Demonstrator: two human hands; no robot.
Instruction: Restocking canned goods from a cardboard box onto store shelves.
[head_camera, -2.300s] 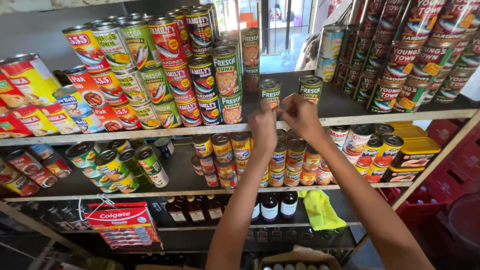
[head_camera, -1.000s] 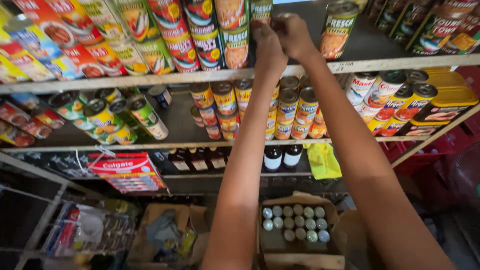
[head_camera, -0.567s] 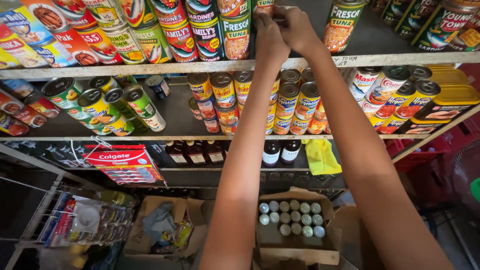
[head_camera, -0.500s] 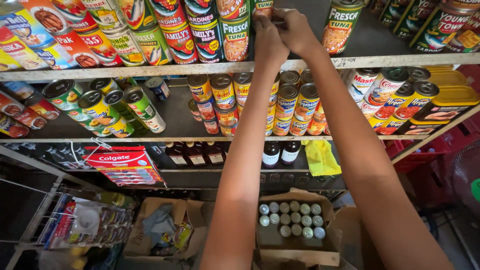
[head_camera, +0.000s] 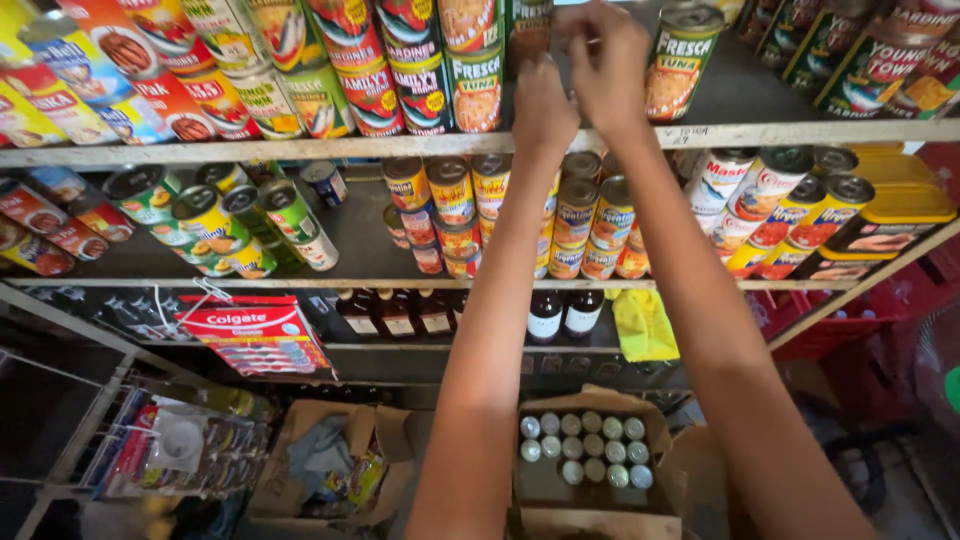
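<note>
Both my arms reach up to the top shelf. My left hand is closed against the lower side of a dark-labelled can standing in the row of stacked cans. My right hand curls its fingers at the same can's right side, close against the left hand. A green tuna can stands just right of my right hand. Red-and-green cans stand directly left of the held can. The can's top is cut off by the frame edge.
The middle shelf carries more cans, some lying on their sides. Dark bottles and a yellow cloth sit lower. An open cardboard box of small cans and another box stand on the floor. A wire rack is at lower left.
My hands have risen from the front of the top shelf to a can in the stacked row. Over the last second they have barely moved.
</note>
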